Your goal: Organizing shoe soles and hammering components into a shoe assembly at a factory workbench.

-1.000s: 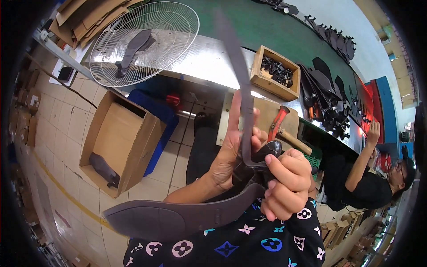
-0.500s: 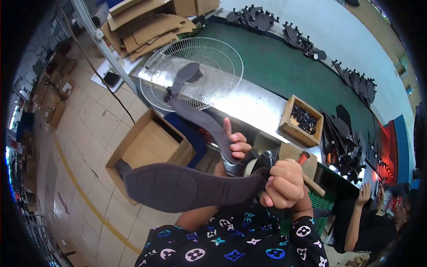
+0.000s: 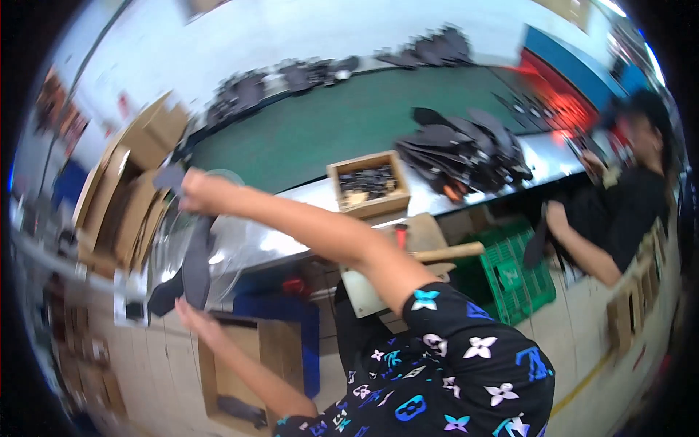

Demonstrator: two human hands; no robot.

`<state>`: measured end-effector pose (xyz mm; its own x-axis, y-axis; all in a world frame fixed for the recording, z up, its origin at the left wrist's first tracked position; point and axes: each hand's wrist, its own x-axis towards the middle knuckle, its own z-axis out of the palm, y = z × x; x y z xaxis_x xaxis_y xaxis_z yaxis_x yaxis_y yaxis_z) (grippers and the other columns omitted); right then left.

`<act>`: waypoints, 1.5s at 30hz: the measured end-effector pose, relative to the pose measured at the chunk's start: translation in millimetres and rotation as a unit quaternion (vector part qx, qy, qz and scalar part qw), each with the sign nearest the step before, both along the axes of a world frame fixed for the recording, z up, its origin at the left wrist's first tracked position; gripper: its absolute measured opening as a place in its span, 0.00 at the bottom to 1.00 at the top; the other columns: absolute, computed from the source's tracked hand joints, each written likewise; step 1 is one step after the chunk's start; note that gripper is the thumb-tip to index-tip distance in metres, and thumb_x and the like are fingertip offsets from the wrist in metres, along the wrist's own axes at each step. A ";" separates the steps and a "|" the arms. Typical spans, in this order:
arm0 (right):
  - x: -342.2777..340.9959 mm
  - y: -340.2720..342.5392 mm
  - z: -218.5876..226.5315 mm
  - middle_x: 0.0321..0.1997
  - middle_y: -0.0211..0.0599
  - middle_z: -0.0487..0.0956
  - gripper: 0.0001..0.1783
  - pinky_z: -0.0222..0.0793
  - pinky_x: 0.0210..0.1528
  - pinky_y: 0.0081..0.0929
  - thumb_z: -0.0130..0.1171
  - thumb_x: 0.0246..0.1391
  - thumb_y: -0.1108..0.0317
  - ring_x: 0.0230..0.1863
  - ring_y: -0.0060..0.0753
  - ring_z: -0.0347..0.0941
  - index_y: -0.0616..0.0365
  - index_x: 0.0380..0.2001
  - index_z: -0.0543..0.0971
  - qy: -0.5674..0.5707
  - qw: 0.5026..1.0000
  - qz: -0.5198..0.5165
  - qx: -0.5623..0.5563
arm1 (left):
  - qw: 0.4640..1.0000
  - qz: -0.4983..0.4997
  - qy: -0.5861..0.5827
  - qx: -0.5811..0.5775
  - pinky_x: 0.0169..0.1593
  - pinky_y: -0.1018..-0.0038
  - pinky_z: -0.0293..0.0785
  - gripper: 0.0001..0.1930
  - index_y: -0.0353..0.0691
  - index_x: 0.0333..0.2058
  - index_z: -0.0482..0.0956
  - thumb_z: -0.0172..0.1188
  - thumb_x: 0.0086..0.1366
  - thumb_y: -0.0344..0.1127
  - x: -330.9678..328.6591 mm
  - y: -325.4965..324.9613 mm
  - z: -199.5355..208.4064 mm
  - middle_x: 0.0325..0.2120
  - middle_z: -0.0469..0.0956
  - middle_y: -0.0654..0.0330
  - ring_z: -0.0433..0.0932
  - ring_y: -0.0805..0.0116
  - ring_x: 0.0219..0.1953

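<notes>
My right arm reaches across to the far left. Its hand (image 3: 202, 192), blurred by motion, is closed on a dark grey sandal sole (image 3: 170, 177) that shows beyond the knuckles. Below it hangs another long dark sole (image 3: 197, 262), and a further dark sole piece (image 3: 167, 293) overlaps its lower left; how these join is hidden. My left hand (image 3: 195, 320) is lower, just under the lower ends of these soles. Its fingers look stretched out, with the tips at or against the sole edge. A round wire fan grille (image 3: 229, 251) stands behind the soles.
A cardboard box (image 3: 287, 357) with a dark sole inside is below. A wooden tray (image 3: 349, 211) of small black parts, a pile of soles (image 3: 466, 149) and a wooden-handled hammer (image 3: 455, 252) lie rightward. A green crate (image 3: 510, 273) and a co-worker (image 3: 619, 197) are further right.
The view has swung rightward. My hands have moved from near my body, where they held two soles, out to the fan at the left.
</notes>
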<state>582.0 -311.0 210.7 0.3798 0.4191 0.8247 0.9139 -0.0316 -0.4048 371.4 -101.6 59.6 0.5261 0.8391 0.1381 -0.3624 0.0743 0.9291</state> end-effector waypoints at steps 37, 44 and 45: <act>-160.9 -706.5 -29.8 0.32 0.24 0.74 0.11 0.63 0.36 0.15 0.57 0.61 0.62 0.33 0.14 0.66 0.59 0.33 0.78 0.110 0.822 -0.391 0.399 | 0.574 -0.483 -0.106 0.653 0.62 0.47 0.57 0.11 0.36 0.39 0.79 0.55 0.62 0.35 204.0 -627.5 101.6 0.36 0.79 0.51 0.77 0.51 0.45; -312.7 -670.3 -16.3 0.29 0.28 0.66 0.15 0.63 0.46 0.24 0.52 0.62 0.61 0.34 0.22 0.63 0.58 0.25 0.68 0.054 0.789 -0.461 0.401 | 0.623 -0.510 -0.004 0.594 0.41 0.60 0.73 0.12 0.35 0.36 0.80 0.61 0.58 0.37 245.3 -644.5 69.9 0.29 0.79 0.44 0.78 0.45 0.34; -328.4 -669.2 -24.0 0.27 0.28 0.64 0.17 0.62 0.46 0.25 0.52 0.62 0.60 0.32 0.23 0.61 0.56 0.22 0.67 0.039 0.797 -0.457 0.394 | 0.669 -0.530 -0.016 0.521 0.38 0.59 0.72 0.11 0.35 0.35 0.81 0.61 0.57 0.36 251.3 -636.0 70.7 0.29 0.78 0.43 0.77 0.43 0.34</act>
